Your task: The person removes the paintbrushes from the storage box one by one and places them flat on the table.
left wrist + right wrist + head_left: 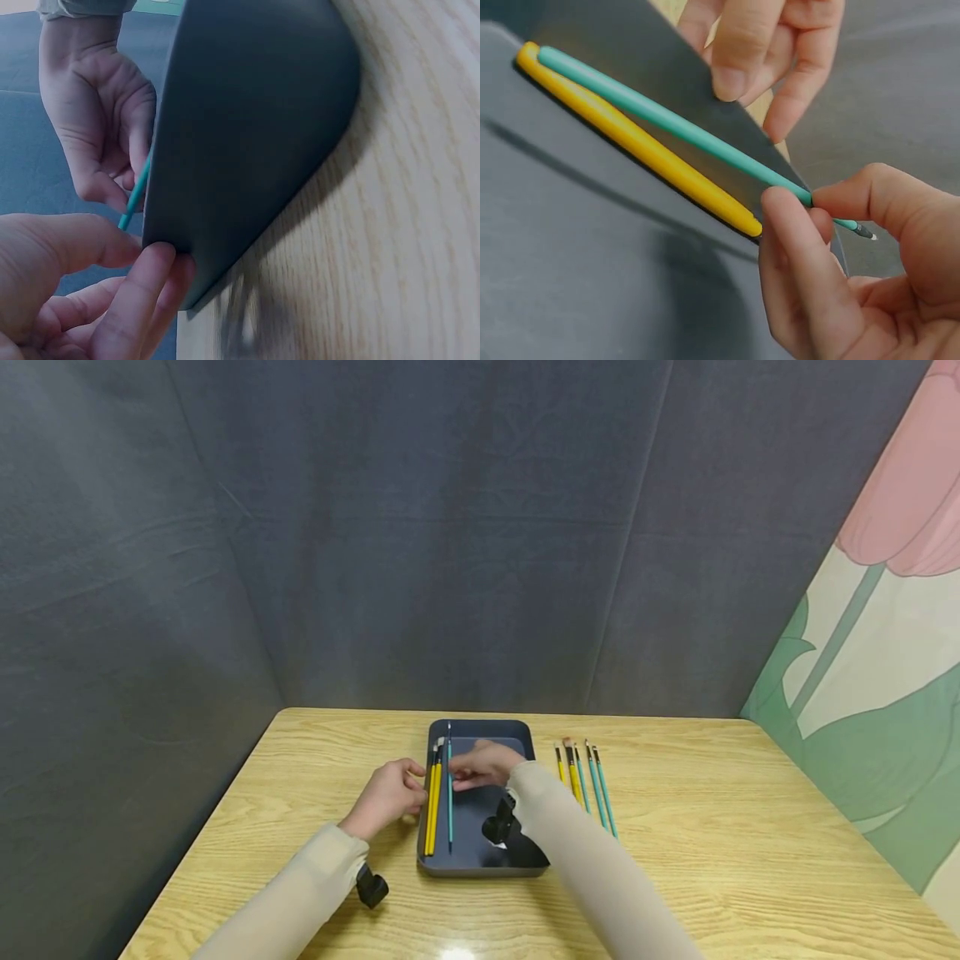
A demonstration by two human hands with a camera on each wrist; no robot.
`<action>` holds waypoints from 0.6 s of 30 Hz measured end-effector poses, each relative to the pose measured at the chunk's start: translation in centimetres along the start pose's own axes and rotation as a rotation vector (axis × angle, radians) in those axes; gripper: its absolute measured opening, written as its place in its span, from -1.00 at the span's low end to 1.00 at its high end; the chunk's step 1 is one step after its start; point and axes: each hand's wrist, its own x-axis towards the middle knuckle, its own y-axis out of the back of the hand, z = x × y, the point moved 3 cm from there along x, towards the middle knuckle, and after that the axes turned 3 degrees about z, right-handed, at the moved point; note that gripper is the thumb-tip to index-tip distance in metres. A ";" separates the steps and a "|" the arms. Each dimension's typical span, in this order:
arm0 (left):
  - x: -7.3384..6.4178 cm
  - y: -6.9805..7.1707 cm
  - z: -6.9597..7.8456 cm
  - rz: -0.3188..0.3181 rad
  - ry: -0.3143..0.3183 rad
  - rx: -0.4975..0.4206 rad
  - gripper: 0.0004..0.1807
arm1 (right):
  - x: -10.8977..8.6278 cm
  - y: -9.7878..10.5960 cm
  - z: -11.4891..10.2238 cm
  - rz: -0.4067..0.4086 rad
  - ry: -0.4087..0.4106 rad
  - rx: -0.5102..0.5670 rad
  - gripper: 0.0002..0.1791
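In the head view, my right hand pinches a teal paintbrush over the left side of a dark tray. The right wrist view has the thumb and fingers on the teal handle, its small tip poking out beyond them. Two yellow paintbrushes lie side by side along the tray's left wall, bristles at the far end. My left hand holds the tray's left wall, its fingers against the outer side and its thumb at the rim.
Right of the tray, several yellow and teal paintbrushes lie in a row on the wooden table. A dark curtain hangs behind the table. A wall with a painted flower stands at the right.
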 end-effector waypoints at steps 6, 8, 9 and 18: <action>0.0 0.0 0.0 0.002 -0.009 -0.008 -0.59 | -0.4 0.7 -0.1 -0.045 0.010 0.032 -0.89; 0.0 0.0 0.0 0.000 -0.013 -0.009 -0.59 | -0.6 1.0 -0.1 -0.052 0.015 0.040 -0.88; 0.0 0.0 0.0 -0.002 -0.007 -0.009 -0.59 | -0.7 1.1 0.0 -0.056 0.018 0.042 -0.89; 0.1 0.0 0.0 -0.006 0.002 0.000 -0.61 | -1.8 2.1 -0.3 -0.059 0.025 0.034 -0.83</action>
